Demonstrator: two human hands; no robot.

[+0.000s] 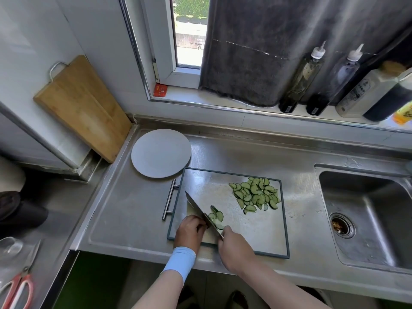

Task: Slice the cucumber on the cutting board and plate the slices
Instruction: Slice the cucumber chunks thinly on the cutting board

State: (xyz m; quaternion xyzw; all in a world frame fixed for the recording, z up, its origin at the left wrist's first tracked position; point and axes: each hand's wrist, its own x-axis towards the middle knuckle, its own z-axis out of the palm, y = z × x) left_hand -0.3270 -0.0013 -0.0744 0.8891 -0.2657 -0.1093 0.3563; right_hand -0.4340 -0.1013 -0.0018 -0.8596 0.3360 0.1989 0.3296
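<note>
slicing looks nearly done, plating not begun

on the table (124,208), the plate (161,153) at far left carries no slices; on the board (256,230) my left grip (189,230) is curled up against the knife (198,209), and whatever cucumber is left sits hidden behind the blade, so i cannot tell what that grip holds; a few fresh slices (217,216) lie just right of the blade; my right grip (235,247) is clenched round the knife handle; the main pile (256,195) of half-moon slices lies at the board's far right. by my reckoning only a stub remains to cut, then everything moves to the plate.
</note>
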